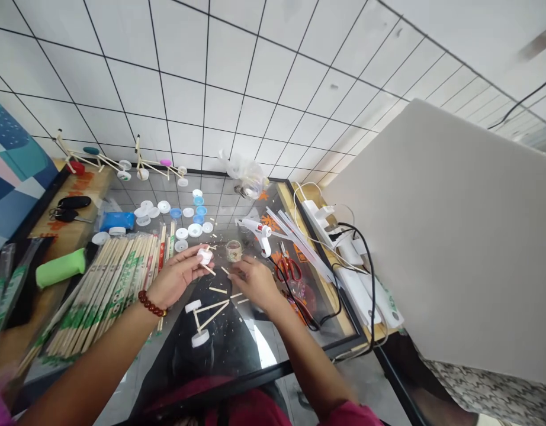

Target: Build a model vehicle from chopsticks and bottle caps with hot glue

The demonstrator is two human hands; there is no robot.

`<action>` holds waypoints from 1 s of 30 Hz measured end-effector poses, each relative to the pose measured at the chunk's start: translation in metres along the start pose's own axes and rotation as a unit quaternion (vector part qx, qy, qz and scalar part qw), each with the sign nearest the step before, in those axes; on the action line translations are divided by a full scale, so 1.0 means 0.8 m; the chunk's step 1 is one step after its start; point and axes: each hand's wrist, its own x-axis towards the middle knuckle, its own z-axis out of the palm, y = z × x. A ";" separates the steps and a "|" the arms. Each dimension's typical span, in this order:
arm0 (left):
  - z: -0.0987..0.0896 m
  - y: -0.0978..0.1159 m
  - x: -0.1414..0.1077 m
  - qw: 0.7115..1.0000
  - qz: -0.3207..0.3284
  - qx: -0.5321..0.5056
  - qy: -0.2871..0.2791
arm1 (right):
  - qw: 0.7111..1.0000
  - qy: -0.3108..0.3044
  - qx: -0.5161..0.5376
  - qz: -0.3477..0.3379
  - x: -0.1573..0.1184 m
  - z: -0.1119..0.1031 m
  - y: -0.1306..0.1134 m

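My left hand (177, 277) grips a white bottle-cap piece (205, 255) with short wooden sticks poking out of it. Just to the right, my right hand (255, 284) pinches a short wooden stick (225, 271) between thumb and finger; its tip is apart from the caps. Beyond the right hand sits a small glass jar (233, 251). Below both hands, a triangular stick frame (211, 315) with white caps as wheels lies on the dark glass table. Loose cut sticks (217, 290) are scattered beside it.
A white glue gun (257, 231), clear glue sticks (299, 242) and red-handled scissors (288, 269) lie right, near power strips (320, 219) and cables. Wrapped chopsticks (108, 290) cover the left side. Bottle caps (195, 229) and finished stick models (155, 163) are towards the wall.
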 end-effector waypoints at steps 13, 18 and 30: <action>-0.006 -0.006 0.004 0.996 0.030 0.078 0.038 | 0.993 0.035 0.067 0.090 -0.014 -0.026 0.018; -0.002 0.005 0.001 0.998 0.003 0.034 0.047 | 0.970 0.134 0.175 0.097 -0.047 -0.036 0.027; 0.018 -0.006 -0.022 0.996 -0.076 0.037 0.028 | 0.943 0.128 0.300 -0.072 -0.008 0.006 -0.022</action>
